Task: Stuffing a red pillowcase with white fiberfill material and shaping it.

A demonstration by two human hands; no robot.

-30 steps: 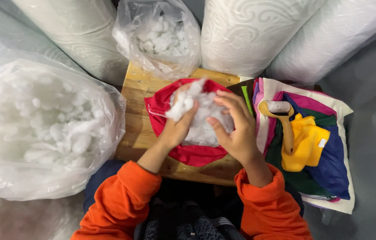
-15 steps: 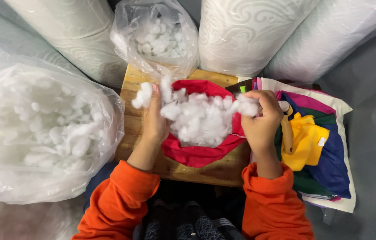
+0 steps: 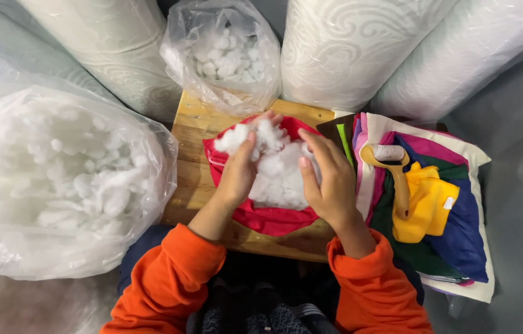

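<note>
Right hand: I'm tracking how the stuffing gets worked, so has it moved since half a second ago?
Yes. The right hand has swung inward, away from the yellow-handled roller and back over the white stuffing on the red cover.

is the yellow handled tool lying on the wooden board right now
No, the yellow-handled tool lies on the pile of coloured fabrics, to the right of the wooden board.

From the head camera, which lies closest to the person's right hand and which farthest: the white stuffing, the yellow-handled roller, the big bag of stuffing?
From the right hand:
1. White stuffing, touching it, just to its left on the red cover.
2. Yellow-handled roller, to its right on the coloured cloths.
3. Big bag of stuffing, far left, beyond the left hand.
</note>
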